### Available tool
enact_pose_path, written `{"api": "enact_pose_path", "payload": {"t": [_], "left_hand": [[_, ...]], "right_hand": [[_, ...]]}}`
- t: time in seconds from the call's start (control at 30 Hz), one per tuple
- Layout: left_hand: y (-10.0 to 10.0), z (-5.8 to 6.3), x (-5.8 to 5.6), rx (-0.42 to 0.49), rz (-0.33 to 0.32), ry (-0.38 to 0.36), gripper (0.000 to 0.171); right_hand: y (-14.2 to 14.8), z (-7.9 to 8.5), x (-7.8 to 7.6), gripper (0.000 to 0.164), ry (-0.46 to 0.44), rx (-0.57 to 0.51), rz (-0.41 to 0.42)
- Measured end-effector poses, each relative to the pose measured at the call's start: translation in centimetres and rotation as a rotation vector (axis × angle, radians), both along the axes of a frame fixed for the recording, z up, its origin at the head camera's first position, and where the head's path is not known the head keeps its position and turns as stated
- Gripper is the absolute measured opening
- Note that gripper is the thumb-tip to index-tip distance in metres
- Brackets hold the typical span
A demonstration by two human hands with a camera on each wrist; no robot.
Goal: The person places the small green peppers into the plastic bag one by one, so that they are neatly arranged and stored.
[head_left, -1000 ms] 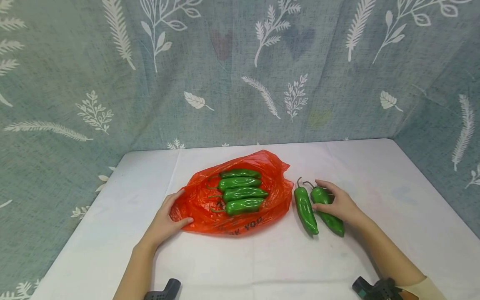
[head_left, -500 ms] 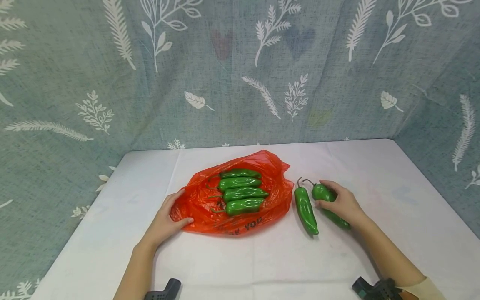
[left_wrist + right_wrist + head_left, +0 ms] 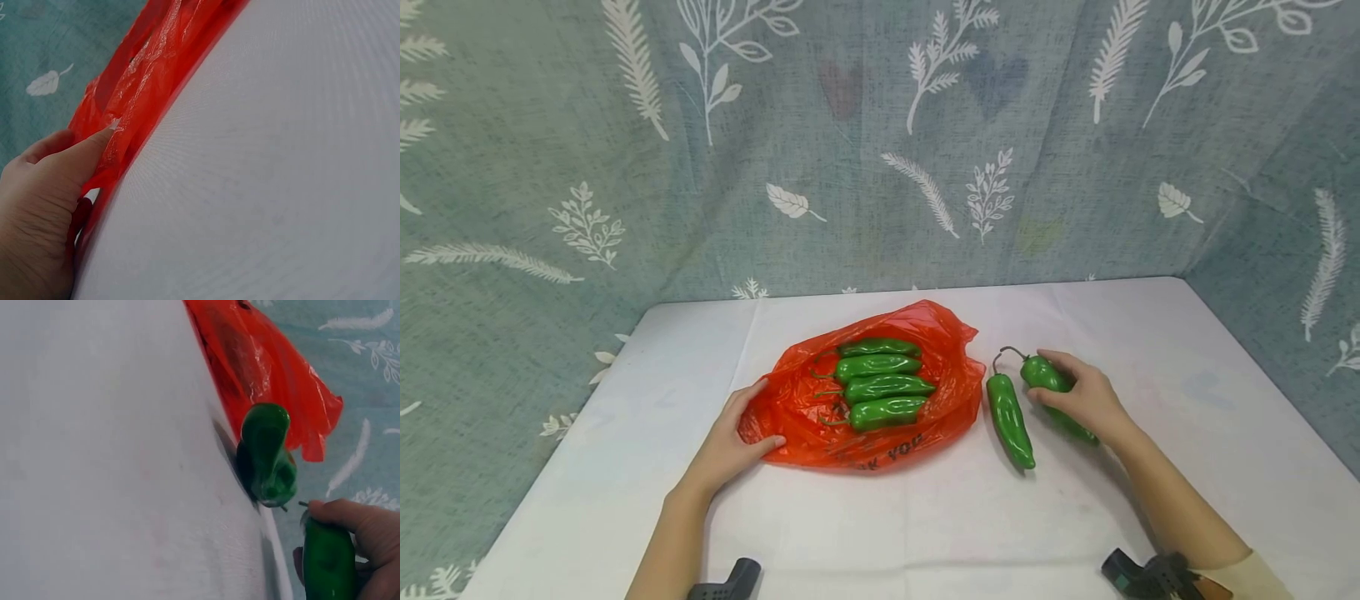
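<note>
In the head view, a red plastic bag (image 3: 955, 367) lies on the table with its mouth spread. Several glossy green peppers (image 3: 883, 364) rest side by side in it. The left hand (image 3: 730, 437) holds the bag's left edge, and the left wrist view shows its thumb on the red film (image 3: 147, 94). One loose green pepper (image 3: 1010, 421) lies just right of the bag. Beside that, the right hand (image 3: 1086, 400) grips another green pepper (image 3: 1045, 375) between thumb and fingers; the right wrist view shows this pepper (image 3: 328, 559) close up, with the hand covering part of it.
A white cloth (image 3: 850, 533) covers the table. Behind it and at both sides hangs a grey-green curtain (image 3: 850, 208) with white leaf prints. Dark devices (image 3: 730, 581) are worn on both wrists.
The right hand has shifted slightly right and then away from the person. The pepper in it has turned, its tip swinging to the right and back. The left hand and bag look unchanged.
</note>
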State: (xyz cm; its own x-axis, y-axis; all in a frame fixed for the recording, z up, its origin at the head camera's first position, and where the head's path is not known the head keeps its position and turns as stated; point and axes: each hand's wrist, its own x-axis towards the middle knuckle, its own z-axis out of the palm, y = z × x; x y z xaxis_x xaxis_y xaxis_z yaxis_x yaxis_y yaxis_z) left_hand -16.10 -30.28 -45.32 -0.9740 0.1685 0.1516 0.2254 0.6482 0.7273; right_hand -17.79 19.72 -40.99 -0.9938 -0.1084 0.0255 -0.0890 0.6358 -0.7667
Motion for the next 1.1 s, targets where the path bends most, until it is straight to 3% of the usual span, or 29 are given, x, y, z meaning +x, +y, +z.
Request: {"api": "enact_pose_path", "payload": {"t": [0.57,1.1], "left_hand": [[-0.1,-0.3,0.1,0.002,0.005,-0.001,0.085],[-0.1,-0.2,-0.1,-0.001,0.008,-0.003,0.085]], "right_hand": [[-0.4,2.5,-0.3,0.063,-0.034,0.021,0.096],[-0.9,5.0,-0.5,0.059,-0.041,-0.039,0.303]]}}
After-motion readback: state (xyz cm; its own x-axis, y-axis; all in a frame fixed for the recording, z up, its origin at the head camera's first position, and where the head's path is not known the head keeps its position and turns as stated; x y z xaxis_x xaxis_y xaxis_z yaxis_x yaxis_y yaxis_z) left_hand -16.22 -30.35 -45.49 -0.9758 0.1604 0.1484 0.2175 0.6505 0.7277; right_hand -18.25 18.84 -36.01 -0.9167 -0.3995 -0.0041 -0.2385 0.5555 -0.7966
